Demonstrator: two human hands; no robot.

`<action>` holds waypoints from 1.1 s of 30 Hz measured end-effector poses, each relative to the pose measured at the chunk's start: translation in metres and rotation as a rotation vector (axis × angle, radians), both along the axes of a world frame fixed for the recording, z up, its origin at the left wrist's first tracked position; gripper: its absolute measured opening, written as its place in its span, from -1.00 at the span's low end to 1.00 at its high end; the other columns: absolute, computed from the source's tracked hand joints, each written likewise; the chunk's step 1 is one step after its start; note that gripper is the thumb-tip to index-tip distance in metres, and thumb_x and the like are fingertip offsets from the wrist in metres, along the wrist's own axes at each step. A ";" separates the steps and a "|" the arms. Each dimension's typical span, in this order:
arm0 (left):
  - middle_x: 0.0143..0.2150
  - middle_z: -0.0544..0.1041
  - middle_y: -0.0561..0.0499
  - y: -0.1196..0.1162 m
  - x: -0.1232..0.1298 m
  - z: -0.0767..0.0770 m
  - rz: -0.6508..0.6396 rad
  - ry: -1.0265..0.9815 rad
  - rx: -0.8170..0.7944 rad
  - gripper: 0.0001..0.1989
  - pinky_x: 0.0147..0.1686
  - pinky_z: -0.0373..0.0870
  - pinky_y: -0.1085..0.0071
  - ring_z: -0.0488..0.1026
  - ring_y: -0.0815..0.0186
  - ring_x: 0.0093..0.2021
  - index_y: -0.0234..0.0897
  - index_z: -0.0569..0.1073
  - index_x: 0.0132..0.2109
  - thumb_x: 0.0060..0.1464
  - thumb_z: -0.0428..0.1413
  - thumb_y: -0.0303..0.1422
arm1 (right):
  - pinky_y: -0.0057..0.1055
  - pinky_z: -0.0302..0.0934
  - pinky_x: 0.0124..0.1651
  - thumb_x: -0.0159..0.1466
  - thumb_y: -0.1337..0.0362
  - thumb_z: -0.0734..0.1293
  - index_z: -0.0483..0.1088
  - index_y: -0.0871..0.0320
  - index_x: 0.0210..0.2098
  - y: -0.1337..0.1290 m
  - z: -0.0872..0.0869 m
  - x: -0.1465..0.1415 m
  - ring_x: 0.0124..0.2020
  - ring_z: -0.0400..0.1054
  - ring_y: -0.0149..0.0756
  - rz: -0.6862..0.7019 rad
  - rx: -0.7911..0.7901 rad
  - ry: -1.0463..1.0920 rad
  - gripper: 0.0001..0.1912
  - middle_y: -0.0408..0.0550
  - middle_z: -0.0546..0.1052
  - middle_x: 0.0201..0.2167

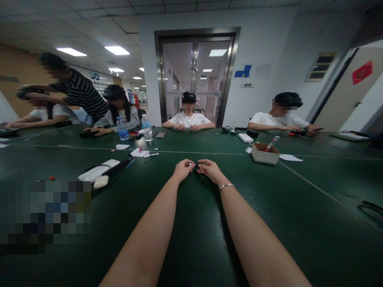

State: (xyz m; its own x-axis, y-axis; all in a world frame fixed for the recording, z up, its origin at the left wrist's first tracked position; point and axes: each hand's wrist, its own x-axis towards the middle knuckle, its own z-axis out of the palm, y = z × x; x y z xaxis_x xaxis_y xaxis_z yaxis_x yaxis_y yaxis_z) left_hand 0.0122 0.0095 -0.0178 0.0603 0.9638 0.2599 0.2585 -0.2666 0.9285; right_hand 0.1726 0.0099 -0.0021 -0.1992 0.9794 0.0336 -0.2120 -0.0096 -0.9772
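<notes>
Both my arms reach forward over the dark green table (191, 223), and the hands meet at the fingertips. My left hand (182, 171) is closed in a pinch, with a small light glint at its fingertips; what it grips is too small to name. A small dark piece (196, 165) shows between the two hands. Thumb and fingers of my right hand (211, 171) are pinched on this piece, and its kind cannot be made out. A silvery bracelet (226, 186) circles my right wrist.
To the left lie a white power bank (103, 169) and a pale rounded case (101, 182). Paper scraps (140, 152) and water bottles (147, 128) are farther back. A small cardboard box (265, 155) stands at right. Several people sit across the table.
</notes>
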 end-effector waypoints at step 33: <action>-0.52 0.43 0.04 -0.006 -0.002 0.013 -0.016 -0.159 -0.103 -0.87 -0.47 0.30 0.51 0.34 0.46 -0.54 -0.39 0.42 -0.31 0.04 0.09 -0.37 | -0.49 0.41 -0.28 0.07 0.60 0.35 0.41 0.22 -0.29 -0.001 -0.001 0.006 -0.33 0.43 -0.34 0.111 0.013 0.123 -0.76 -0.06 0.45 -0.38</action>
